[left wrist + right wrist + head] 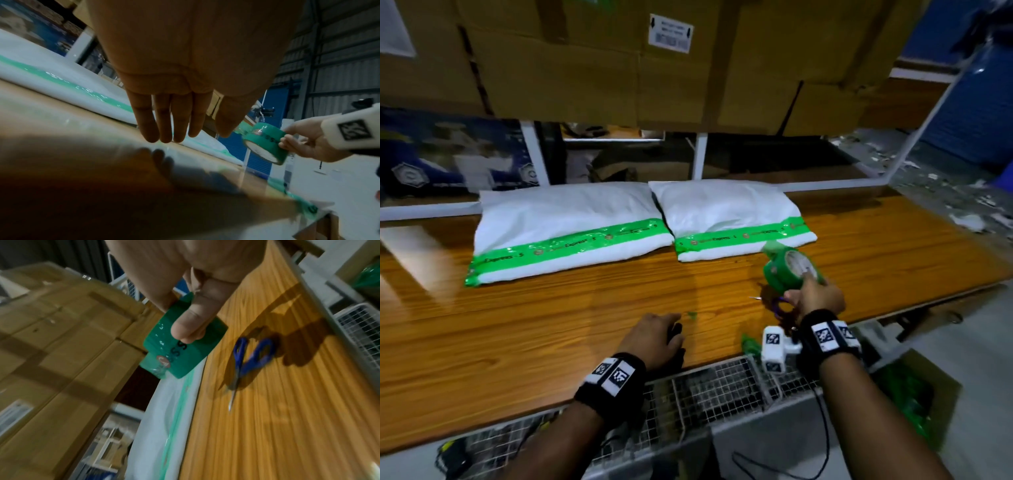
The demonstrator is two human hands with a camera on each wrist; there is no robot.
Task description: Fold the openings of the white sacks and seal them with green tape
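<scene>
L hand (654,337) flat nr table edge (722,356); R grip (815,298) holds tape roll (789,269).

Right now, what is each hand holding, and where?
The right hand grips the green tape roll by its outer band, thumb on it. The left hand holds nothing.

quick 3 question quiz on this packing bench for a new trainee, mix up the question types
1. True or false: both sacks, the left sack and the right sack, already carry a strip of green tape.
2. Multiple choice: what does the right hand hold? A) scissors B) tape roll C) a sack
3. Fill in: the scissors lie on the ____.

Key
1. True.
2. B: it grips the tape roll above the table.
3. Table, beneath the right hand. The left hand rests on the table with straight fingers and holds nothing.
</scene>
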